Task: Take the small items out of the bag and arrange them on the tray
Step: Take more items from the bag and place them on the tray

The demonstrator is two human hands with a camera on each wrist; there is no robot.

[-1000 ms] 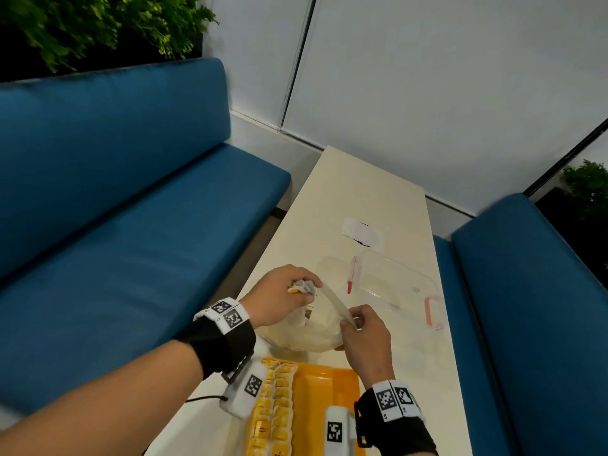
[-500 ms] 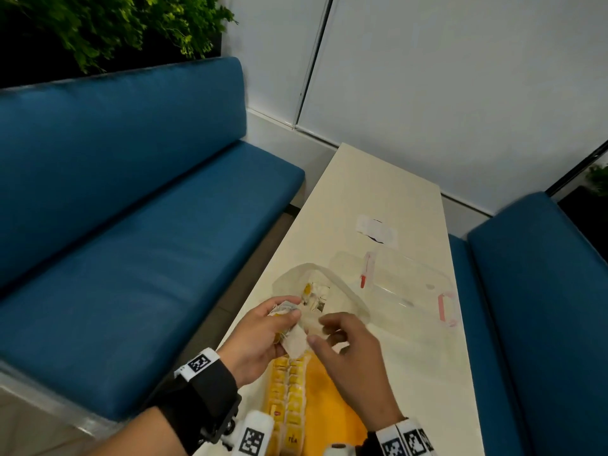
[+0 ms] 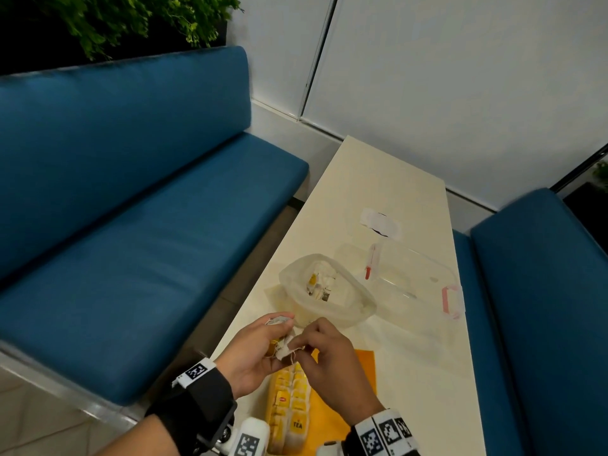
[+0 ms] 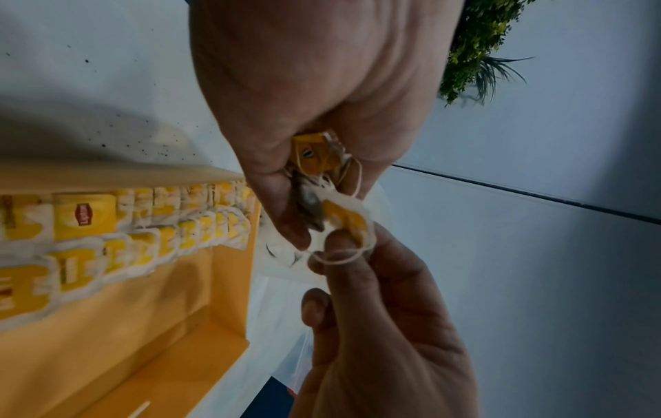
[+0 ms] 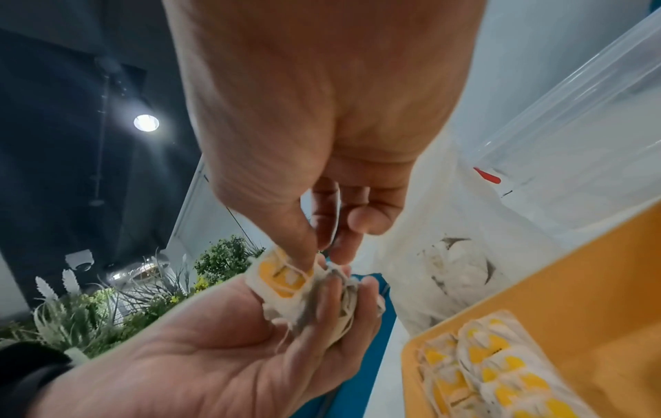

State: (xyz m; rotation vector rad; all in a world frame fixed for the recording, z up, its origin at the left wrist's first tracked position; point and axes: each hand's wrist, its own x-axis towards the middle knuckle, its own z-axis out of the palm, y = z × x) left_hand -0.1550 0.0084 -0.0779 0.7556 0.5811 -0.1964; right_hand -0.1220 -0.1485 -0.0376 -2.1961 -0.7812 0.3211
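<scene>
Holding a small bunch of tea bags [image 3: 285, 347] in your curled left hand [image 3: 260, 352], you pinch one free with your right hand [image 3: 329, 360]; below that grip, rows already fill part of the orange tray [image 3: 362, 366], while beyond it the plastic bag [image 3: 329, 287] holds more.

The person's forearms are bare, without sleeves. The left hand [image 3: 260, 353] has a broad black fabric wrist wrap [image 3: 200, 399] behind it, edged toward the hand by a white band printed with a black square-pattern marker [image 3: 196, 372]. Under that wrist hangs a white rounded camera housing [image 3: 248, 439] bearing another black-and-white square marker. The right hand [image 3: 332, 366] has a white wristband [image 3: 385, 434] carrying a row of black square markers over a black strap, and a second white rounded housing [image 3: 329, 450] shows just beside it at the frame's lower edge.
</scene>
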